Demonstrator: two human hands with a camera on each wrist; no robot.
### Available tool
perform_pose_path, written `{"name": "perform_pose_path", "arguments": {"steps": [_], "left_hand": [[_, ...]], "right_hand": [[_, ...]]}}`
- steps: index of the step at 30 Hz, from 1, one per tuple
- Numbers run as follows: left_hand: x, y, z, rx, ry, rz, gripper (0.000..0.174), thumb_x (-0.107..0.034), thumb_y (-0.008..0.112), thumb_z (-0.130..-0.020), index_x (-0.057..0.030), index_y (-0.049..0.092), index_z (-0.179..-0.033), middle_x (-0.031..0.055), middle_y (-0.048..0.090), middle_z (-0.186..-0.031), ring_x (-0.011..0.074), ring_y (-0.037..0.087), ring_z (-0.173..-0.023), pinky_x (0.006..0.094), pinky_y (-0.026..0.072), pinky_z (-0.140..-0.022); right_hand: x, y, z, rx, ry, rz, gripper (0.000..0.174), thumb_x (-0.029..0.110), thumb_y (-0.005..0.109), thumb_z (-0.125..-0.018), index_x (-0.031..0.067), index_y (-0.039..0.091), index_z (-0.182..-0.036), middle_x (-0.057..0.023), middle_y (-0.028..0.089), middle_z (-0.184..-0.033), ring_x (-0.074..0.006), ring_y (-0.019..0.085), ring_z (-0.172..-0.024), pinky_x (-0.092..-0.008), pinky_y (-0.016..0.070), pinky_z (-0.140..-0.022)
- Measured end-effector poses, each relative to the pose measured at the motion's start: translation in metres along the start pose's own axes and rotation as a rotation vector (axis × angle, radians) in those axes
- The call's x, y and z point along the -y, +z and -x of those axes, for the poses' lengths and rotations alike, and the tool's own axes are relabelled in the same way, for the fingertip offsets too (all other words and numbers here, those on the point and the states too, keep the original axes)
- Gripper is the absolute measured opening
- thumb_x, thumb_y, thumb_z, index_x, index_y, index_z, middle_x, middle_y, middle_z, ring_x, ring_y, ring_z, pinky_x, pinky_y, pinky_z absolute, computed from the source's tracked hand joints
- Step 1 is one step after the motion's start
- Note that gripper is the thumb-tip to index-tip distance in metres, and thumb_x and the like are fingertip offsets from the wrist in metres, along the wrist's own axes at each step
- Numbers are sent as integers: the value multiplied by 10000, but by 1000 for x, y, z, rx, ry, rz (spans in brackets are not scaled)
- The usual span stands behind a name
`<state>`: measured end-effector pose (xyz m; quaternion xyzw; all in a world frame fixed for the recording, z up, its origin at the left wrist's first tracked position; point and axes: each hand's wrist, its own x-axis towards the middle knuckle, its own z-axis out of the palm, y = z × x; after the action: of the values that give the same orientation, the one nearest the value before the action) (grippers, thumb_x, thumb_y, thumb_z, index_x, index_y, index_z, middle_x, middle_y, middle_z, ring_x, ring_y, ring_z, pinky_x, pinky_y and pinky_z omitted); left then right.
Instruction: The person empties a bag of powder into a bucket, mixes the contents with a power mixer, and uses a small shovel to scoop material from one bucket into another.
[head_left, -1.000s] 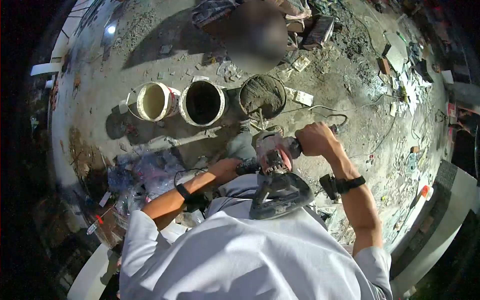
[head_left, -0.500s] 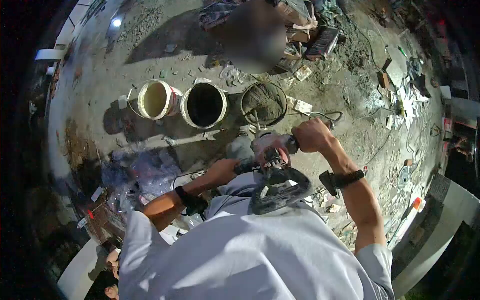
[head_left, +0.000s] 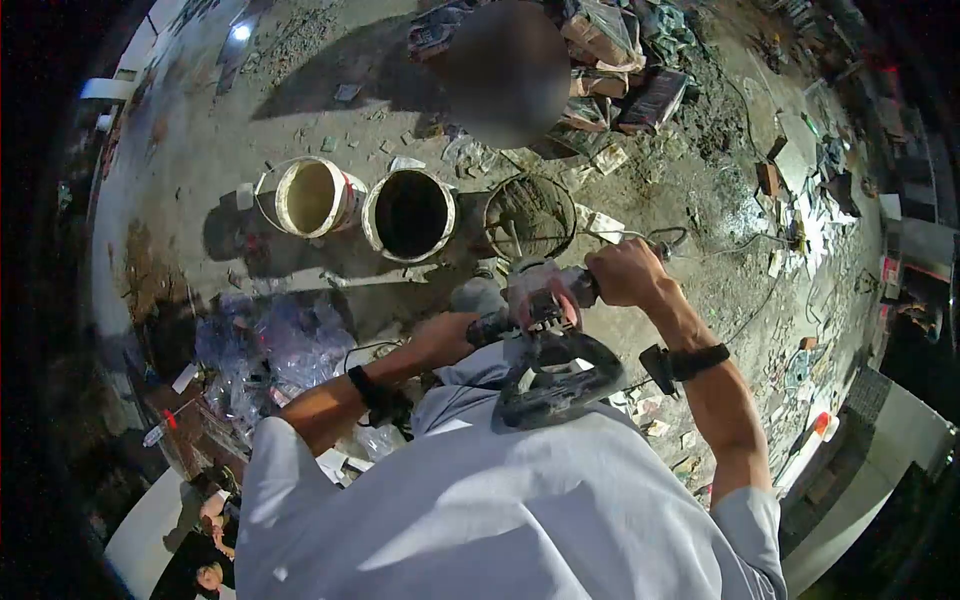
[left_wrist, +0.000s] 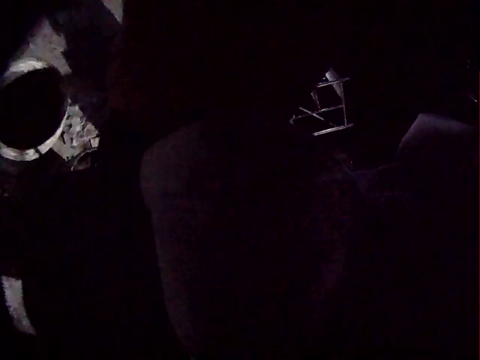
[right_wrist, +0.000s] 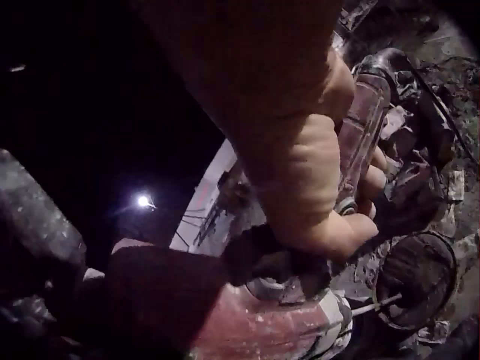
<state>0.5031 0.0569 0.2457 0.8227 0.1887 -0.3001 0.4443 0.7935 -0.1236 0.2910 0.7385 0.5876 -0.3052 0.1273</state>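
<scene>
A red and grey hand-held power mixer (head_left: 545,298) stands between my two hands, with a dark loop-shaped frame (head_left: 560,380) close against my shirt. My left hand (head_left: 443,340) grips its left side handle. On the other side my right hand (head_left: 628,273) has its fingers curled round the right handle, seen closely in the right wrist view around a red grip (right_wrist: 365,120). A thin shaft (right_wrist: 375,306) runs from the mixer into a bucket (right_wrist: 454,270) of grey mortar (head_left: 535,203). The left wrist view is mostly dark and hides that hand's fingers.
Left of the mortar stand a dark-filled bucket (head_left: 451,215) and a white bucket (head_left: 347,208) with pale contents. Crumpled clear plastic (head_left: 285,350) lies at lower left. A power cord (head_left: 725,250) crosses the rubble-strewn floor. Bags (head_left: 600,40) are piled beyond, beside a blurred patch.
The mixer's loop frame has tilted and shifted slightly up in the head view. The shaft has moved a little left within the mortar bucket. Both hands keep their grip.
</scene>
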Motion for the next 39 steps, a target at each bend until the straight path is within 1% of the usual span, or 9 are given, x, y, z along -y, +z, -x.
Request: {"name": "perform_pose_path", "arguments": {"steps": [2, 11, 18, 20, 23, 29, 33, 35, 39], "left_hand": [[0, -7, -7, 42, 6, -3, 429, -311, 727, -755, -125, 662, -1137, 212, 700, -979, 424, 659, -933, 504, 518, -799], [-7, -31, -21, 28, -18, 12, 374, -318, 718, -759, -101, 668, -1059, 206, 700, -931, 428, 661, -893, 512, 517, -782], [3, -33, -30, 46, -22, -37, 350, -287, 697, -761, -101, 670, -1056, 204, 701, -921, 426, 664, -876, 512, 520, -775], [7, -32, -33, 32, 24, -33, 353, -275, 694, -758, -110, 675, -1069, 203, 702, -928, 423, 664, -879, 511, 519, -777], [-1, -37, -34, 17, -9, -11, 364, -267, 694, -757, -114, 679, -1087, 207, 701, -933, 422, 664, -881, 512, 520, -781], [3, -35, -32, 34, 46, -28, 379, -265, 705, -756, -112, 683, -1102, 215, 700, -941, 416, 669, -894, 513, 523, -795], [5, -32, -33, 68, 17, -28, 384, -264, 709, -757, -115, 684, -1110, 213, 701, -942, 417, 670, -900, 515, 522, -798], [10, -30, -36, 21, 83, 0, 389, -265, 712, -760, -105, 679, -1113, 222, 698, -942, 427, 667, -902, 519, 521, -795], [1, -36, -34, 26, 96, 5, 394, -280, 713, -766, -95, 676, -1112, 233, 694, -950, 432, 665, -911, 522, 519, -801]], "right_hand": [[-2, -5, 0, -32, 1, 7, 127, 129, 658, -719, 86, 718, -822, -139, 720, -808, -320, 715, -811, -431, 570, -702], [-17, -10, -12, -111, 8, 2, 124, 125, 661, -705, 97, 720, -810, -135, 718, -801, -317, 713, -800, -432, 571, -695], [-21, -18, -17, -138, -2, 8, 120, 140, 665, -702, 99, 719, -801, -131, 717, -786, -321, 713, -778, -434, 569, -690], [-19, -26, -16, -100, 3, 23, 108, 142, 661, -709, 98, 716, -791, -131, 714, -777, -321, 713, -774, -435, 567, -686], [-24, -18, -14, -158, -11, 1, 114, 142, 655, -719, 100, 715, -807, -127, 713, -779, -317, 714, -778, -432, 564, -679], [-15, -28, -11, -26, 58, 38, 165, 150, 645, -735, 104, 708, -881, -127, 718, -827, -308, 713, -827, -428, 562, -711], [-15, -20, -11, -47, 53, 53, 164, 153, 648, -734, 94, 704, -877, -132, 715, -823, -308, 712, -843, -425, 559, -722], [-18, -19, -12, -38, 61, 40, 150, 156, 649, -736, 87, 698, -860, -133, 714, -816, -312, 711, -838, -430, 554, -715], [-16, -23, -9, -10, 67, 34, 137, 161, 645, -741, 87, 694, -845, -133, 714, -822, -317, 709, -833, -445, 542, -719]]}}
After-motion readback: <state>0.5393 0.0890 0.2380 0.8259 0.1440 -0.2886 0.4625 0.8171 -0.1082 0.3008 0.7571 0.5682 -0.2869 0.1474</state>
